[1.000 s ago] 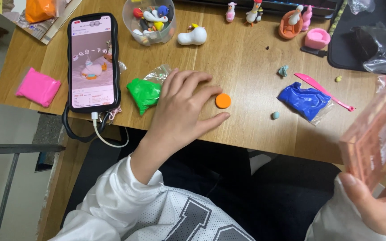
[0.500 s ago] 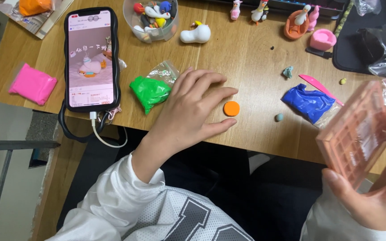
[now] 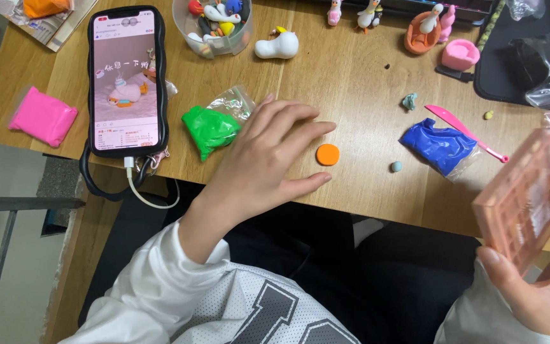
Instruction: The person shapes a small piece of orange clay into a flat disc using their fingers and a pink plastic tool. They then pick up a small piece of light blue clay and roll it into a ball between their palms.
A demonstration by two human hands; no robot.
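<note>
- Orange clay disc (image 3: 328, 154): flat on the wooden table (image 3: 351, 76), centre of frame, round, no long axis.
- Left hand (image 3: 265, 159): open, empty, fingers spread; disc just right of its fingertips.
- Right hand (image 3: 542, 286): lower right, grips a pink tray (image 3: 520, 197); farther away.

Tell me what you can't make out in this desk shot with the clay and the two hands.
All in the head view:
- Right hand: cut off by the right and bottom edges.
- Pink plastic box it grips: contents blurred.
- Orange clay pack: cut off by the top edge.
- Tabletop under the left hand: hidden by the palm.
- Figures in the clear cup: too jumbled to identify.
</note>
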